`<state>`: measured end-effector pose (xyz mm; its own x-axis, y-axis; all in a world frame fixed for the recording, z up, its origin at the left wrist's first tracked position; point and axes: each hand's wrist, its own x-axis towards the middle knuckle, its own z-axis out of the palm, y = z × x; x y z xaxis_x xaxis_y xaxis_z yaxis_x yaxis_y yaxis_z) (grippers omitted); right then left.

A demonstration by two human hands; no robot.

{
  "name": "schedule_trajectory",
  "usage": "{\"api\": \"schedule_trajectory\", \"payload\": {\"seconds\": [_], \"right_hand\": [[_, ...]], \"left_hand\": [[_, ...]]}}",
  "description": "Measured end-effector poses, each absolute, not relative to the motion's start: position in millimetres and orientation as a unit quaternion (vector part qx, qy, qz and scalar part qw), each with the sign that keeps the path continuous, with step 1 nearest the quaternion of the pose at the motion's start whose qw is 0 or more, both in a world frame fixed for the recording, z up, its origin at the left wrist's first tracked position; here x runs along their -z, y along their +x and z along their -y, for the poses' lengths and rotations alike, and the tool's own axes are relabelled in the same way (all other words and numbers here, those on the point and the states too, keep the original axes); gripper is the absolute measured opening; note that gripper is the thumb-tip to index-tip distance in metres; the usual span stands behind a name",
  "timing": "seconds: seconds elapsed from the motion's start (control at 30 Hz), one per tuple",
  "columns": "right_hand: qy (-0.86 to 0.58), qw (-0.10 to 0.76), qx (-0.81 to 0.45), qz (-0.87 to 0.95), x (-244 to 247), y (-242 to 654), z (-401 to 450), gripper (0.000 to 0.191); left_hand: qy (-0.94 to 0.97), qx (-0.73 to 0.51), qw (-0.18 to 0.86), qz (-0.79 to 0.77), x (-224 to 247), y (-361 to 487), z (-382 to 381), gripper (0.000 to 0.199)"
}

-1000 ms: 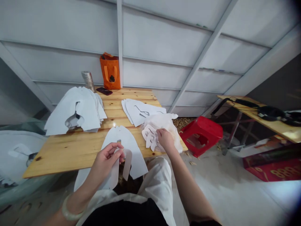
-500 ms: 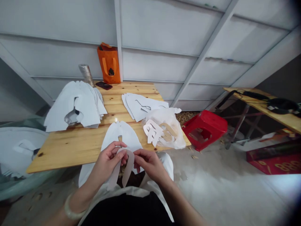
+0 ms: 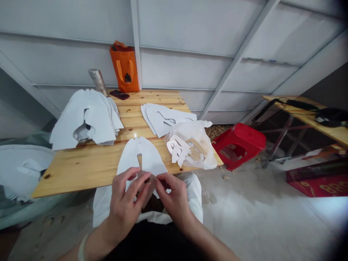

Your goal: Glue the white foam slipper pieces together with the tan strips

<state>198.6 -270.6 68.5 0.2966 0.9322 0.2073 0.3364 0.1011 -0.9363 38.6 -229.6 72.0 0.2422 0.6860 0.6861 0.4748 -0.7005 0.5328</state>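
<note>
Over the near edge of the wooden table, my left hand (image 3: 129, 192) and my right hand (image 3: 172, 194) meet with their fingertips close together. Both pinch a small curved strip (image 3: 148, 194), mostly hidden behind the left fingers. Beneath them a white cut-out sheet (image 3: 150, 156) with a narrow slot lies on the table and hangs over its edge. To the right, white curved pieces (image 3: 178, 146) and tan curved pieces (image 3: 197, 148) rest in and on a clear plastic bag (image 3: 209, 157).
The wooden table (image 3: 81, 170) holds a stack of white sheets (image 3: 65, 127), more sheets (image 3: 154, 117), a phone (image 3: 119, 95), a wrapped roll (image 3: 98, 81) and an orange bag (image 3: 126, 70). A red stool (image 3: 244, 139) stands right; a filled plastic sack (image 3: 24, 210) is at left.
My left hand has turned, its back now facing up and covering more of the strip. The strip's two hanging ends no longer show as before. The view has shifted slightly.
</note>
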Motion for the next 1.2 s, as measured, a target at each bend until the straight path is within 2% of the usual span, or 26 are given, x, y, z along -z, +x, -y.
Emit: {"api": "schedule_trajectory", "payload": {"seconds": [0.07, 0.17, 0.27, 0.4, 0.7, 0.9, 1.03, 1.2], "right_hand": [[-0.609, 0.529, -0.285, 0.518, -69, 196, 273, 0.019], [-0.585, 0.522, -0.359, 0.507, -70, 194, 276, 0.026], [-0.547, 0.52, -0.453, 0.474, -72, 193, 277, 0.032], [-0.533, 0.527, -0.523, 0.406, -75, 193, 275, 0.03], [-0.519, 0.518, -0.571, 0.368, -75, 196, 274, 0.036], [-0.51, 0.515, -0.579, 0.373, -79, 198, 274, 0.036], [-0.522, 0.518, -0.57, 0.366, -80, 199, 272, 0.03], [-0.555, 0.545, -0.504, 0.376, -77, 197, 271, 0.021]], "left_hand": [[0.78, -0.481, 0.166, -0.365, -72, 40, 231, 0.026], [0.774, -0.434, 0.302, -0.348, -69, 37, 227, 0.019], [0.753, -0.42, 0.351, -0.366, -69, 33, 222, 0.016], [0.746, -0.414, 0.369, -0.37, -71, 30, 222, 0.017], [0.777, -0.417, 0.326, -0.342, -67, 29, 225, 0.02], [0.795, -0.441, 0.293, -0.295, -69, 29, 223, 0.026], [0.795, -0.449, 0.291, -0.286, -66, 29, 223, 0.029], [0.76, -0.432, 0.365, -0.32, -60, 33, 227, 0.021]]}}
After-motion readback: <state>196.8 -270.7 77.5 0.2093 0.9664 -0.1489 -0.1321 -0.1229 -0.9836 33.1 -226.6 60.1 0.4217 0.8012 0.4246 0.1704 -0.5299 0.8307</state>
